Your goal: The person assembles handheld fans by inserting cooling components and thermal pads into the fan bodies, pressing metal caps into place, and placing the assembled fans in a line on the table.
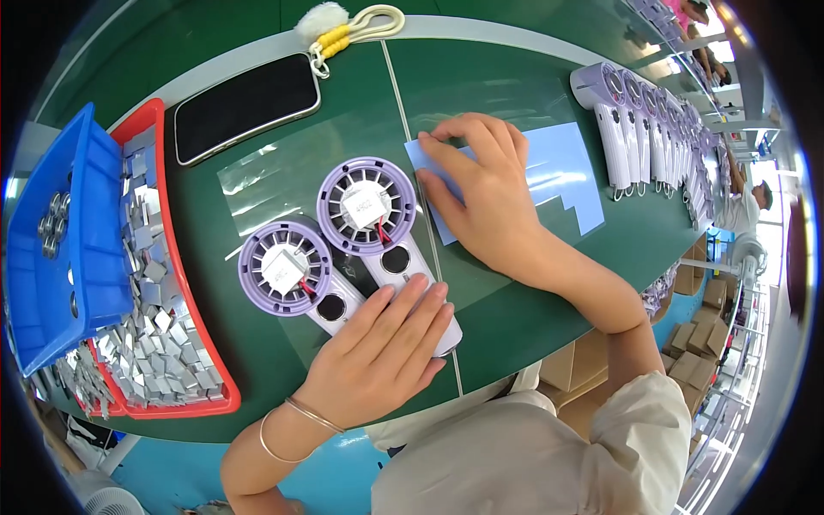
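Two handheld fans with pale handles lie side by side, backs up: a left fan (279,269) and a right fan (365,206). Both have purple round heads, white square labels and short red wires. My left hand (378,350) rests flat across their handles, fingers stretched out and covering the lower ends. On a blue backing sheet (562,159) with a stepped lower edge lies my right hand (489,193). Its thumb and index finger are bent at the sheet's left edge and appear to grip it; anything small between the fingertips cannot be made out.
At left, a blue bin (81,283) with round metal parts sits over a red tray (225,378) of small silvery squares. A phone (249,107) and a corded fluffy charm (330,30) lie at the back. Several purple fans (631,137) stand lined up at right. Clear film (279,176) covers part of the green table.
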`<state>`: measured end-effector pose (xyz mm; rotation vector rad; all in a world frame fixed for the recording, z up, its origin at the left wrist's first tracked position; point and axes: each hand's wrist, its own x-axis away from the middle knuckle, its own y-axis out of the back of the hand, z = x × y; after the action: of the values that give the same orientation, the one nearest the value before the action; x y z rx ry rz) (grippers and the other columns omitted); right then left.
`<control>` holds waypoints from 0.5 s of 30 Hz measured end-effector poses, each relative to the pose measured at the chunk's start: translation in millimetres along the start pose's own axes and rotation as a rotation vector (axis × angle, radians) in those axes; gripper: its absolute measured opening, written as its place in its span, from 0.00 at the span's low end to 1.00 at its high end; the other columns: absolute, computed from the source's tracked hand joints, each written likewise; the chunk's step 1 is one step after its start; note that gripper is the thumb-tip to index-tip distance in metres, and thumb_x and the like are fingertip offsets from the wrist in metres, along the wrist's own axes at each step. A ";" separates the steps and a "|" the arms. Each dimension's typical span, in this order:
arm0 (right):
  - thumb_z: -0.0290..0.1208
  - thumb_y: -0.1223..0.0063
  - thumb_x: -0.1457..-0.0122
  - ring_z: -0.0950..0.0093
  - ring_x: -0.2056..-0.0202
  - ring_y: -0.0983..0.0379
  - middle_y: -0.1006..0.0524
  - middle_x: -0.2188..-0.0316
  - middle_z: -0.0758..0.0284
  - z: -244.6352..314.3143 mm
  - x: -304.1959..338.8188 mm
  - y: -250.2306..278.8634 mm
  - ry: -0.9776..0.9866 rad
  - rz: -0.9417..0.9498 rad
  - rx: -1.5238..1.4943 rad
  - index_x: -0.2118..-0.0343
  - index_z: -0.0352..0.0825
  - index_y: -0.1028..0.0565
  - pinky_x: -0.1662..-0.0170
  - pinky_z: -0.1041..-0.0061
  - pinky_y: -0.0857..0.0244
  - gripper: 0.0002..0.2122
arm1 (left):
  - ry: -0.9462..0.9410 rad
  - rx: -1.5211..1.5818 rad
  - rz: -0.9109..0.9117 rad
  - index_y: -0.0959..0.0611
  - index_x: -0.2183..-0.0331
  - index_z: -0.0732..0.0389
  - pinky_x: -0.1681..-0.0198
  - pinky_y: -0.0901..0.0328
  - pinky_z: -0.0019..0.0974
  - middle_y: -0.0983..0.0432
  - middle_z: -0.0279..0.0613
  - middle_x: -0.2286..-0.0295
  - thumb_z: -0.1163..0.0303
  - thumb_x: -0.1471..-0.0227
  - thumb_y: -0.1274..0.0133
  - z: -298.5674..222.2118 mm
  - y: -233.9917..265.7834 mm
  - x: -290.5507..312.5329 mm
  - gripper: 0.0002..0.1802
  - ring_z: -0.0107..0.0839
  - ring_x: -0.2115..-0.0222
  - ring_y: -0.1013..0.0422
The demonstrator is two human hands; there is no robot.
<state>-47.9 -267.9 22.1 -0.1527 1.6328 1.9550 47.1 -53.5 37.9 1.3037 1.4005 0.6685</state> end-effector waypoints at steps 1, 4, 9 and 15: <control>0.26 0.38 0.50 0.64 0.52 0.34 0.27 0.59 0.66 0.2 -0.2 -0.6 -0.021 -0.016 -0.036 0.59 0.32 0.21 0.46 0.57 0.46 0.13 | -0.001 0.005 -0.005 0.18 0.53 0.62 0.38 0.41 0.45 0.25 0.44 0.48 0.58 0.46 0.46 0.0 0.0 0.5 0.23 0.42 0.44 0.31; 0.24 0.38 0.50 0.64 0.53 0.33 0.26 0.61 0.67 -3.3 -9.0 -3.0 -0.109 -0.021 -0.070 0.64 0.35 0.21 0.46 0.58 0.46 0.09 | -0.002 0.017 -0.017 0.18 0.53 0.62 0.38 0.41 0.45 0.25 0.44 0.48 0.59 0.47 0.46 1.0 0.5 0.4 0.22 0.42 0.44 0.31; 0.23 0.39 0.48 0.64 0.55 0.31 0.24 0.65 0.67 -8.2 -23.3 -1.5 -0.152 0.038 -0.067 0.67 0.35 0.23 0.47 0.65 0.43 0.06 | 0.008 0.036 -0.043 0.18 0.54 0.62 0.38 0.42 0.45 0.25 0.44 0.48 0.60 0.47 0.46 0.9 -1.5 0.9 0.22 0.42 0.44 0.31; 0.23 0.41 0.46 0.62 0.54 0.31 0.23 0.67 0.66 -12.5 -25.4 8.0 -0.069 0.103 -0.113 0.67 0.35 0.24 0.46 0.60 0.43 0.04 | -0.001 0.041 -0.062 0.18 0.53 0.63 0.37 0.42 0.46 0.25 0.44 0.48 0.60 0.47 0.47 1.4 -2.5 1.2 0.22 0.42 0.44 0.31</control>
<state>-34.4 -289.2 37.1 -0.0459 1.5136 2.1075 47.8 -53.4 34.9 1.2867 1.4544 0.5996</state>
